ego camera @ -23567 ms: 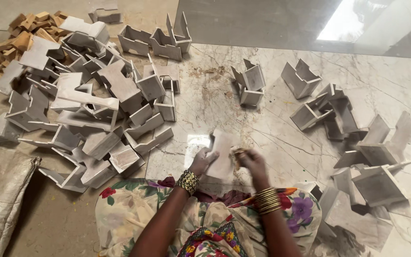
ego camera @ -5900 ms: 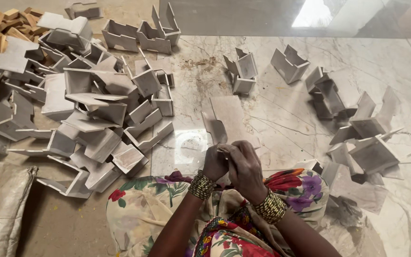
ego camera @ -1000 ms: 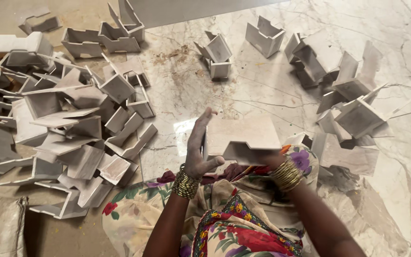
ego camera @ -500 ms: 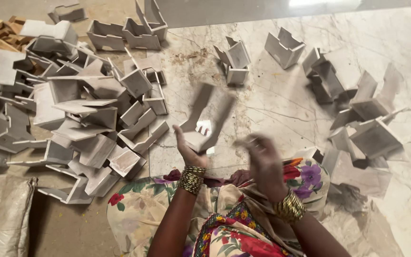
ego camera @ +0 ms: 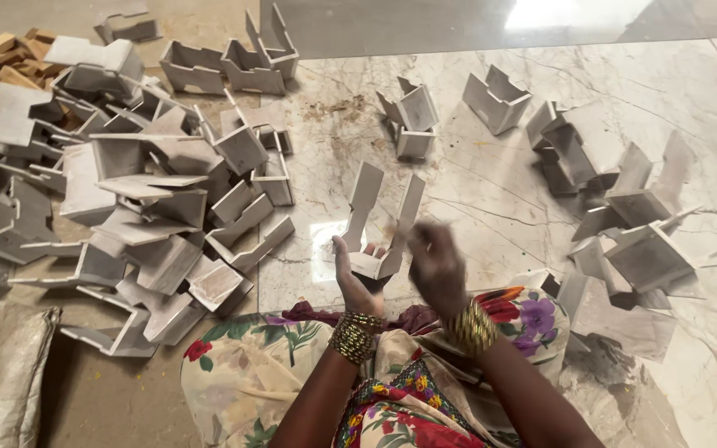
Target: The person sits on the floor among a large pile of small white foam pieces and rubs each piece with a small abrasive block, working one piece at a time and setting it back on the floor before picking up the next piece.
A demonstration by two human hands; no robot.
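Since half a second ago, the right hand (ego camera: 435, 264) has come in close beside the folded grey card piece (ego camera: 379, 224), blurred, so whether it grips cannot be told. Left hand (ego camera: 353, 278) is clamped on the piece's base, its two flaps pointing up over the marble floor (ego camera: 491, 191). Finished pieces lie in a big pile (ego camera: 143, 191) at left and a smaller cluster (ego camera: 616, 207) at right; a sack (ego camera: 2, 373) lies lower left.

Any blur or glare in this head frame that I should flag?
Head view: the right hand is motion-blurred, the left hand and the folded grey cardboard piece it holds are sharp; window glare washes out the marble floor at top right, with a smaller reflection by the left hand.
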